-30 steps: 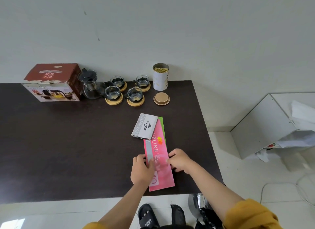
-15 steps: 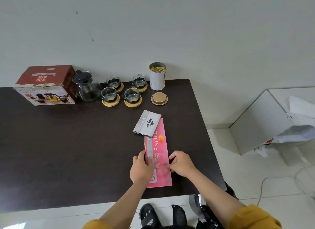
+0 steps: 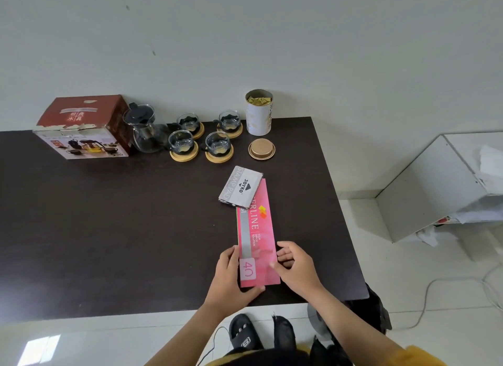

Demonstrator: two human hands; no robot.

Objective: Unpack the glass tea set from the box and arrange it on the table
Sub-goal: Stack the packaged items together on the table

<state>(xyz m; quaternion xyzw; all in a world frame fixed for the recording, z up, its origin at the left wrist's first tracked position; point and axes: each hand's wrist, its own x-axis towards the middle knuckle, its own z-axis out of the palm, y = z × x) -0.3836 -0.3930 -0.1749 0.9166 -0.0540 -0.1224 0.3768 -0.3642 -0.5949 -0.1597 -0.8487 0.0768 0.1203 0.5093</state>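
The red tea set box point(image 3: 81, 126) stands at the back left of the dark table point(image 3: 109, 229). Right of it sits the glass teapot point(image 3: 144, 131) with a black lid, then several glass cups point(image 3: 181, 145) on round wooden coasters. Near the front edge lies a long pink packet point(image 3: 257, 229). My left hand point(image 3: 231, 275) holds its left edge and near corner. My right hand point(image 3: 296, 267) touches its right edge with spread fingers.
A white tin point(image 3: 258, 112) with gold packets stands behind its wooden lid point(image 3: 261, 148). A grey stamp pad box point(image 3: 241, 187) overlaps the pink packet's far end. A white cabinet point(image 3: 435, 191) stands right of the table. Slippers point(image 3: 245, 330) are on the floor.
Both hands have slid off the top of the pink packet to its side edges. The packet now lies straighter, with the green sheet under it nearly hidden.
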